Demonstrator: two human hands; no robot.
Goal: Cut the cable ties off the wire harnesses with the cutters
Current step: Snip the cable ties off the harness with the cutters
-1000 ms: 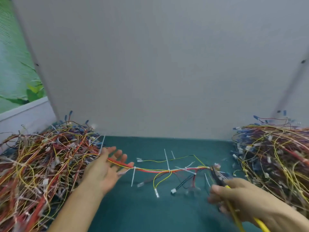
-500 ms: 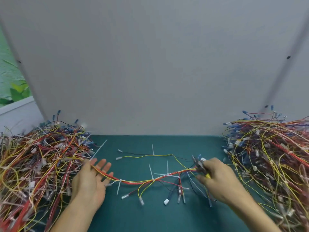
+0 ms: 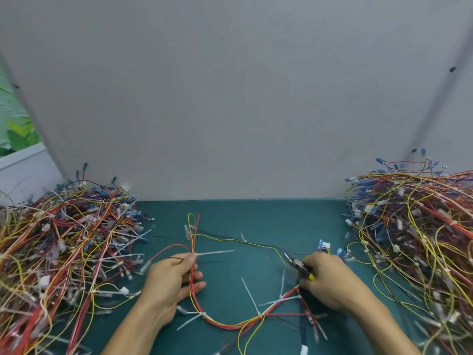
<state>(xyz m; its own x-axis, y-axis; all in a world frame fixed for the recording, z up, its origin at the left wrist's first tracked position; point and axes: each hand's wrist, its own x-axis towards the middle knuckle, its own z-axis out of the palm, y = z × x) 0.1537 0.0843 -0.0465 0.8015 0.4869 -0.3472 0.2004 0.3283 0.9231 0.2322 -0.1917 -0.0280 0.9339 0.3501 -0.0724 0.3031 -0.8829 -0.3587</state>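
Bench, teal top, grey panel standing along its far edge. Left pile: tangled harnesses, red, yellow and orange wire, filling the left edge. Right pile: the same sort, filling the right edge. Harness, one, red, orange and yellow, lying in a sagging loop at the near middle of the bench between the two hands; one end rises past the left hand towards the far edge, the other runs up under the right hand. Cable ties, white, several on the loop; one tie juts right from the left hand's pinch, another tie stands up from the low part of the loop. Left hand: thumb and forefinger pinch the harness wires, remaining fingers loosely spread below. Right hand: fingers curled round the yellow handles of the cutters, nose pointing far-left, clear of the ties; whether the blades are parted cannot be told.
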